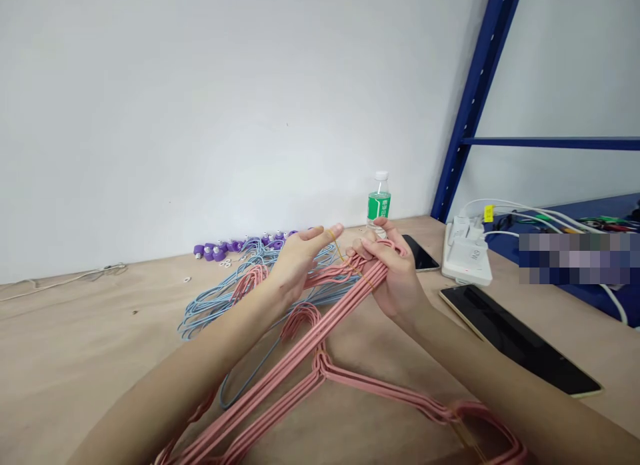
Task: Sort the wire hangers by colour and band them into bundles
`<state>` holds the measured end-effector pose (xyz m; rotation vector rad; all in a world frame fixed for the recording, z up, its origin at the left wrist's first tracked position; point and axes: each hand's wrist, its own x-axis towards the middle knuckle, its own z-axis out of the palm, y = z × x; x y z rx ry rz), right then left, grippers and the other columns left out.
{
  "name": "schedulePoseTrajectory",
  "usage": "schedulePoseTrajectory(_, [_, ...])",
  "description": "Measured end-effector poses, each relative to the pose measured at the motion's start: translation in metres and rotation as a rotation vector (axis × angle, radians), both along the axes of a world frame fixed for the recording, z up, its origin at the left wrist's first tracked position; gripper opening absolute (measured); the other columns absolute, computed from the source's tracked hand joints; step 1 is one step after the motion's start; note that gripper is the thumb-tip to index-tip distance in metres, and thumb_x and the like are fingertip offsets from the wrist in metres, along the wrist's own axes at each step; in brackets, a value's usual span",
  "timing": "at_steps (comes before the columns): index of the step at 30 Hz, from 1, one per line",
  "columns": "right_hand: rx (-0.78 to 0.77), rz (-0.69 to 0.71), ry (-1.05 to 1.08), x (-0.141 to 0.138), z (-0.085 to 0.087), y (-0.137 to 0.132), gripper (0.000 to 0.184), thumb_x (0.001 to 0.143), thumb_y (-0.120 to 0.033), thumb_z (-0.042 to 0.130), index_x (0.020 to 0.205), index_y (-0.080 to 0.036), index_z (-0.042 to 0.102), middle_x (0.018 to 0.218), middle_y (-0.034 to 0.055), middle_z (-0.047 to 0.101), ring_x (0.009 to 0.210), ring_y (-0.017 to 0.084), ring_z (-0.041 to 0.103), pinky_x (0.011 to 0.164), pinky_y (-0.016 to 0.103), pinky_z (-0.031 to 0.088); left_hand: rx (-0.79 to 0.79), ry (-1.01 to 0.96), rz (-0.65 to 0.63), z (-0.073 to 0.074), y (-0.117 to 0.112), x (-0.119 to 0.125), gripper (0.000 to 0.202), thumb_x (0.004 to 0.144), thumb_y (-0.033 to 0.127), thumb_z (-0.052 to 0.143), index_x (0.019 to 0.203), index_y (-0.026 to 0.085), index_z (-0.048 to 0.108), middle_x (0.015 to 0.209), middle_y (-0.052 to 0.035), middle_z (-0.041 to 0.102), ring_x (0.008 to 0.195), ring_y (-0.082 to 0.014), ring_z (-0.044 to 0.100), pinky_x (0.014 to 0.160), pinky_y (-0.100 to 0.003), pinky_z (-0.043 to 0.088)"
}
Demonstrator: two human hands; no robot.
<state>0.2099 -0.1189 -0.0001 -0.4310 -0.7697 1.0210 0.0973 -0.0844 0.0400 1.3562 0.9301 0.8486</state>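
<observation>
My right hand (397, 275) is closed around one end of a bundle of pink clothes hangers (325, 325), whose long straight sides slant down toward me. My left hand (294, 261) pinches a thin yellow rubber band (338, 246) between thumb and fingers. The band stretches from there to the bundle near my right hand. Below, another set of pink hangers (370, 383) lies on the table, hooks grouped together, with a yellowish band around its right end. Behind my hands spreads a heap of blue hangers (200, 311), partly covered by my left arm.
Several purple pieces with white parts (215, 253) lie along the wall, with small white rings (187, 279) nearby. A water bottle (379, 205) stands behind my right hand. To the right are a phone (424, 255), a power strip (465, 258), a dark tablet (520, 338) and a blue rack (467, 105).
</observation>
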Motion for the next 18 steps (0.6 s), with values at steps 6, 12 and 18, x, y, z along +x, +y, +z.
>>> schedulePoseTrajectory(6, [0.012, -0.021, -0.041, 0.001, 0.005, -0.003, 0.03, 0.055, -0.018, 0.064, 0.076, -0.023, 0.043, 0.049, -0.0118, 0.039, 0.046, 0.006, 0.04, 0.046, 0.02, 0.035, 0.066, 0.432, -0.705, 0.026, 0.005, -0.004, 0.022, 0.052, 0.023, 0.073, 0.058, 0.017, 0.052, 0.056, 0.0059, 0.049, 0.058, -0.009, 0.046, 0.059, -0.023, 0.037])
schedulePoseTrajectory(12, [0.09, -0.253, -0.176, 0.004, 0.002, 0.0, 0.021, 0.058, -0.021, 0.063, 0.064, -0.021, 0.043, 0.054, -0.0082, 0.044, 0.049, 0.007, 0.043, 0.05, 0.022, 0.038, 0.381, 0.51, -0.775, 0.033, -0.002, 0.025, 0.019, 0.061, 0.009, 0.057, 0.055, 0.018, 0.041, 0.056, 0.0072, 0.04, 0.055, -0.0071, 0.04, 0.053, -0.021, 0.033])
schedulePoseTrajectory(18, [0.363, -0.408, -0.661, 0.032, -0.001, 0.001, 0.009, 0.064, -0.019, 0.061, 0.06, -0.022, 0.054, 0.067, -0.0009, 0.052, 0.066, 0.013, 0.05, 0.063, 0.029, 0.042, 0.574, 0.794, -0.516, 0.024, -0.011, 0.035, 0.015, 0.052, 0.011, 0.055, 0.054, 0.018, 0.042, 0.052, 0.0066, 0.039, 0.048, -0.0079, 0.037, 0.043, -0.023, 0.027])
